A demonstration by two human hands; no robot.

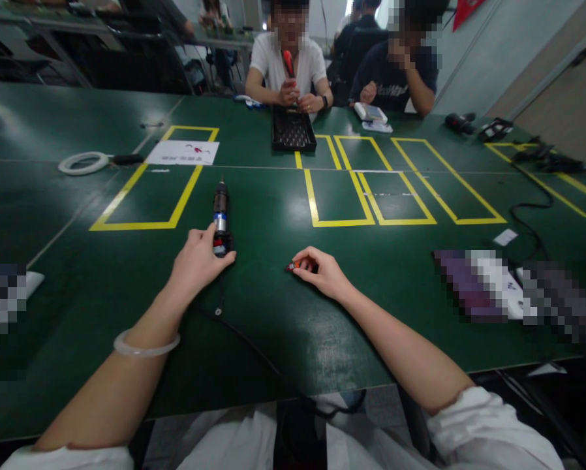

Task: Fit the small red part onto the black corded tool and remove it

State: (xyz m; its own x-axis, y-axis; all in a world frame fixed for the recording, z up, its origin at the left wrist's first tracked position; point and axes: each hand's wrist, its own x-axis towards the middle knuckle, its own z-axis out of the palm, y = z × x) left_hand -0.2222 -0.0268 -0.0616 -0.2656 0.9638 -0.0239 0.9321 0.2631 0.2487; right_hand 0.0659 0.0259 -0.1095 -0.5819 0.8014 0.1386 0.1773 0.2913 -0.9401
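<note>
My left hand (pixel 195 262) has its thumb and fingers around the rear end of an electric screwdriver (pixel 220 212). The tool lies on the green table with its bit pointing away from me. A dark cord runs from near its back end toward the table's front edge. To the right, my right hand (pixel 322 273) pinches a small red and orange piece (pixel 292 266) just over or on the tabletop; its kind is too small to make out. Part of that piece is hidden by my fingers.
Yellow tape outlines (pixel 342 223) mark the green table (pixel 273 333). Across from me, a person (pixel 288 65) holds a red-handled tool above a black tray (pixel 293 147) of small parts. A white sheet (pixel 183 153) and a tape roll (pixel 83 163) lie left; blurred items (pixel 457 281) lie right.
</note>
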